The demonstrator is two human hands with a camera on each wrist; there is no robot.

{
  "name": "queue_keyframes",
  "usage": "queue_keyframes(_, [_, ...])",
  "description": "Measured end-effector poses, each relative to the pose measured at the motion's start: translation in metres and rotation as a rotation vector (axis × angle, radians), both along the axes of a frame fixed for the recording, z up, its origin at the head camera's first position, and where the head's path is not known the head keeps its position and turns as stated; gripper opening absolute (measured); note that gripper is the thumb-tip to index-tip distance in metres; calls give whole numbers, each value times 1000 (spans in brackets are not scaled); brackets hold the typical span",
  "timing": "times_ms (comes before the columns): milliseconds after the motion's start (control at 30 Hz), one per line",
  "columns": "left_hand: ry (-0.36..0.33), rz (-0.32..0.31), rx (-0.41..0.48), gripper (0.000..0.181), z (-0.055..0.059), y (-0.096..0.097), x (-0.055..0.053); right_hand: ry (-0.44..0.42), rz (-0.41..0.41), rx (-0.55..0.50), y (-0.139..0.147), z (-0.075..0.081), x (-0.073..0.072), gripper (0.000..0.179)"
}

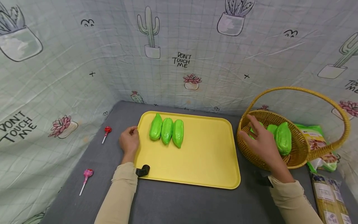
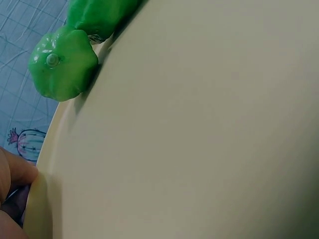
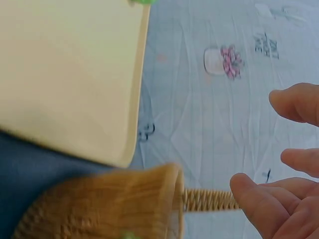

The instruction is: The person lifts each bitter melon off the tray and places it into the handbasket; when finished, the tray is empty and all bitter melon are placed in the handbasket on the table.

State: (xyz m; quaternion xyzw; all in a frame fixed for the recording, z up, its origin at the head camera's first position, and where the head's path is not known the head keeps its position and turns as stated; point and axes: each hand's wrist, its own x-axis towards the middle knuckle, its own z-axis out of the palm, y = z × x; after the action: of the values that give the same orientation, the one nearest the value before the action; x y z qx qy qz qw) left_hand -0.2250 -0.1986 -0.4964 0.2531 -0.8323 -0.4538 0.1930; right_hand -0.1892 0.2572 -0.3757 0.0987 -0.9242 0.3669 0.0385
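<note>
My left hand (image 1: 130,141) is at the left rim of a yellow tray (image 1: 207,155), its fingers curled; the left wrist view shows a fingertip (image 2: 29,172) on that rim. Three shiny green, ridged, fruit-like pieces (image 1: 167,130) lie side by side in the tray's upper left. In the left wrist view, one such piece (image 2: 65,64) shows its rounded end with a small nub. Over the wicker basket (image 1: 300,146) hovers my right hand (image 1: 261,143), fingers spread and holding nothing. More green pieces (image 1: 283,138) are inside the basket, partly hidden by that hand.
The basket's tall handle (image 1: 299,88) arches above it. Right of the basket lie a green-edged packet (image 1: 321,146) and a clear-wrapped pack (image 1: 330,199). A red lollipop (image 1: 107,132) and a pink one (image 1: 86,179) lie left of the tray. Printed cloth (image 1: 167,77) hangs behind.
</note>
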Motion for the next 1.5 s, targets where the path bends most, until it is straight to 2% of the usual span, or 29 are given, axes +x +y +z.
queue_keyframes(300, [-7,7,3,27,-4,-3,0,-73,52,-10,-35,0,-7,80])
queue_keyframes(667, [6,-9,4,27,-3,-2,-1,-105,149,-46,-68,-23,-18,83])
queue_keyframes(933, [7,-11,23,27,-1,-3,1,-119,178,-87,-83,-26,-21,81])
queue_keyframes(1333, [1,2,17,27,1,-4,1,-227,214,-145,-120,-38,-32,80])
queue_keyframes(1500, [9,-16,33,27,2,-4,2,-260,233,-169,-139,-47,-37,79])
